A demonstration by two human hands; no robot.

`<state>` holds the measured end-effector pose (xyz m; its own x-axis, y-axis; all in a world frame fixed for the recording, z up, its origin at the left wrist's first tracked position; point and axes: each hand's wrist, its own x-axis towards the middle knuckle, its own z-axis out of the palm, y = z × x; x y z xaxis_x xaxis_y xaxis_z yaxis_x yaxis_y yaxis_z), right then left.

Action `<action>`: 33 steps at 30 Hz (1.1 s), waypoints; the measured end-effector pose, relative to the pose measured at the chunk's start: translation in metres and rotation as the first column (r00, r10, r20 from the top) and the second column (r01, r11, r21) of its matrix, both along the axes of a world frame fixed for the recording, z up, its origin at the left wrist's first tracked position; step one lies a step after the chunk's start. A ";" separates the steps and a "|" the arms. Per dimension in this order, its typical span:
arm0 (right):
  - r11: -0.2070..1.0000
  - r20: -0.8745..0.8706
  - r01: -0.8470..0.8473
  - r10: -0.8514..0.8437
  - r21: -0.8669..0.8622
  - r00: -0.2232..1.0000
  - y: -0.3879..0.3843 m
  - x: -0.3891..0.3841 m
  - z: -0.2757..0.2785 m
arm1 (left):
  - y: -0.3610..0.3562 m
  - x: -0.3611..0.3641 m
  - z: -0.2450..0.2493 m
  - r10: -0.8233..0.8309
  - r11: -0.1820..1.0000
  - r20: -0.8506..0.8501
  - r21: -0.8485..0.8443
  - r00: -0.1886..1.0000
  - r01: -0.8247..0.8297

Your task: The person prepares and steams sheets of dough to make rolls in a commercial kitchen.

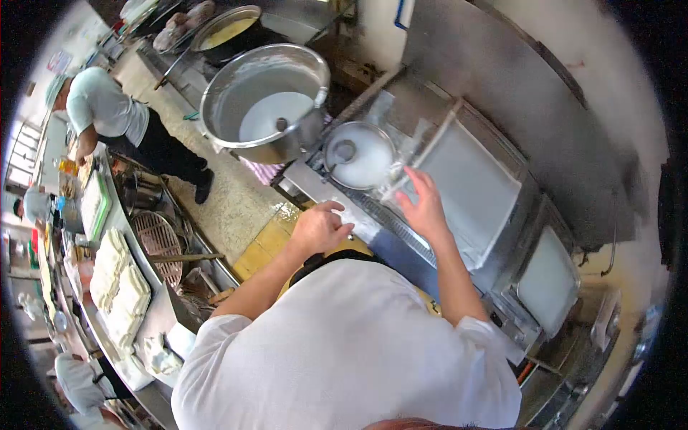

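Observation:
My left hand [320, 228] hangs in front of my chest with its fingers loosely curled and apart, nothing visible in it. My right hand [424, 204] is raised over the steamer's near edge, thumb and fingers spread. Just beyond its fingertips is a round metal pan [373, 168] of white liquid, with a ladle [345, 150] in it. A translucent whitish patch by the pan's rim is too blurred to make out. To the right lies a wide flat tray [476, 188] with a smooth pale surface; one corner of it is near my right wrist.
A big metal tub [215, 107] of white liquid stands beyond the pan. Another tray [548, 283] sits at the right. On the left, a counter [161, 308] carries stacked white sheets [118, 287]. A co-worker [118, 107] stands at that counter's far end; other people are farther left.

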<state>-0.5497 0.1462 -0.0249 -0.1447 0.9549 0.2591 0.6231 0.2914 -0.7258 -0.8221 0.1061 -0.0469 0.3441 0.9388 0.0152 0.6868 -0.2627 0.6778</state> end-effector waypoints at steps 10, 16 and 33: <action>0.715 0.497 -0.628 0.441 0.308 0.747 0.112 -0.220 0.111 | 0.060 -0.164 0.062 0.254 0.927 0.227 0.220 0.940 -0.303; 0.911 0.501 -0.244 0.049 0.331 0.864 0.171 -0.252 0.147 | 0.109 -0.209 0.054 0.399 0.868 0.039 0.306 0.916 -0.391; 0.906 0.901 -0.325 0.358 -0.272 0.243 0.135 -0.240 0.212 | 0.114 -0.206 0.031 0.436 0.859 0.194 0.201 0.879 -0.471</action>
<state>-0.7900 0.2808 0.1870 -0.5823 0.7543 -0.3032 0.7203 0.6516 0.2379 -1.0279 0.2205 -0.0157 -0.1408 0.9524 0.2704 0.6735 -0.1080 0.7313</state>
